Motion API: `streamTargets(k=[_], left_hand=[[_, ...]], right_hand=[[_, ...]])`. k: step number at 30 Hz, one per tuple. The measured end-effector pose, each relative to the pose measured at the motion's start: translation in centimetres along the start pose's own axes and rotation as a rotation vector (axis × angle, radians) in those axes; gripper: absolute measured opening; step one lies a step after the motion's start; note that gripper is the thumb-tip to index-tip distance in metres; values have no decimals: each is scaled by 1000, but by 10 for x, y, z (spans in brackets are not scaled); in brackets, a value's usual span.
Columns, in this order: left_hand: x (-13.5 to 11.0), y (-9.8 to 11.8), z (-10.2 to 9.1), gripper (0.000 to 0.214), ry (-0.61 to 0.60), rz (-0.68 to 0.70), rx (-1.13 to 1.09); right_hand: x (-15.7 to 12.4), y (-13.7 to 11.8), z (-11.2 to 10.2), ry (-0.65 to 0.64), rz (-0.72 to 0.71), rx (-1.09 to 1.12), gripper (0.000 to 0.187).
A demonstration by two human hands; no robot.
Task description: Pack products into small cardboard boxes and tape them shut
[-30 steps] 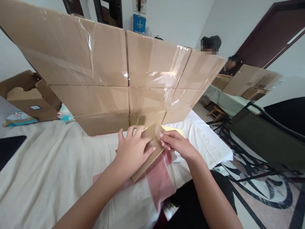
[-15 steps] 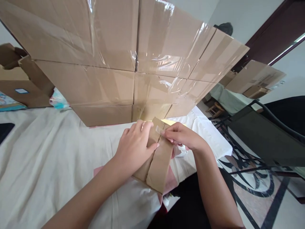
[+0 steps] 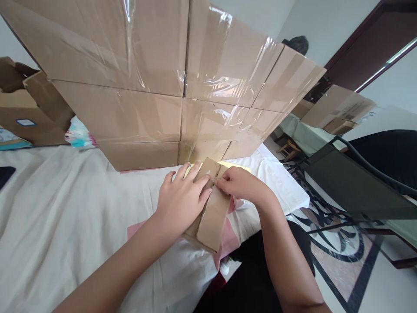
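A small flat cardboard box (image 3: 213, 221) lies at a slant near the front edge of the cloth-covered table, a seam running along its top. My left hand (image 3: 182, 202) lies over the box's left side with fingers spread, its index fingertip near the seam. My right hand (image 3: 239, 182) pinches a short piece of clear tape (image 3: 213, 178) at the seam near the box's far end. A small white object (image 3: 243, 203), partly behind my right hand, sits to the right of the box; its kind is unclear.
Large taped cardboard boxes (image 3: 146, 117) are stacked just behind my hands. An open carton (image 3: 39, 117) stands at the left, with a dark flat object (image 3: 6, 176) in front. A folding chair (image 3: 358, 182) is at the right. Pink cloth (image 3: 228, 239) shows under the small box.
My right hand has moved left toward my left hand, with the tape now pressed near the seam. My left index finger has come down beside it. The view has shifted slightly.
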State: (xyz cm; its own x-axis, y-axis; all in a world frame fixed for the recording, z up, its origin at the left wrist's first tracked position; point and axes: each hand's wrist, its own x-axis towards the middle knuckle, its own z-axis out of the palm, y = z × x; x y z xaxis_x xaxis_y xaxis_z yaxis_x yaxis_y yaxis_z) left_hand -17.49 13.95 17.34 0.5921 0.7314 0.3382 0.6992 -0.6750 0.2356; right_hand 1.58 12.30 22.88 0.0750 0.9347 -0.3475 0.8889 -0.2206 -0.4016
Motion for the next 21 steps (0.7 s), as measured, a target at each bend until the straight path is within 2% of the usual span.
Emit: streamTargets(k=[4, 6, 7, 9, 11, 12, 14, 15, 18, 21], left_hand=[[0, -1, 1, 36, 24, -24, -11], [0, 0, 1, 36, 35, -22, -3], [0, 1, 2, 37, 43, -19, 3], [0, 3, 3, 37, 60, -14, 20], [0, 5, 4, 38, 73, -6, 38], [0, 6, 4, 38, 78, -2, 48], [0, 6, 5, 37, 94, 1, 68], [-1, 6, 6, 36, 106, -4, 76], [-2, 4, 6, 36, 130, -29, 85], [0, 0, 4, 36, 118, -57, 96]], right_hand=[[-11, 24, -13, -79, 98, 64, 45], [-16, 40, -12, -30, 123, 88, 45], [-18, 47, -9, 42, 115, 100, 44], [-19, 57, 1, 283, 5, 121, 35], [-19, 58, 13, 522, -240, 105, 23], [-18, 56, 18, 574, -374, 80, 22], [-19, 50, 26, 534, -573, 10, 27], [-20, 48, 27, 488, -624, -20, 26], [-25, 52, 22, 429, -661, -42, 18], [-31, 66, 12, 533, -641, -49, 34]])
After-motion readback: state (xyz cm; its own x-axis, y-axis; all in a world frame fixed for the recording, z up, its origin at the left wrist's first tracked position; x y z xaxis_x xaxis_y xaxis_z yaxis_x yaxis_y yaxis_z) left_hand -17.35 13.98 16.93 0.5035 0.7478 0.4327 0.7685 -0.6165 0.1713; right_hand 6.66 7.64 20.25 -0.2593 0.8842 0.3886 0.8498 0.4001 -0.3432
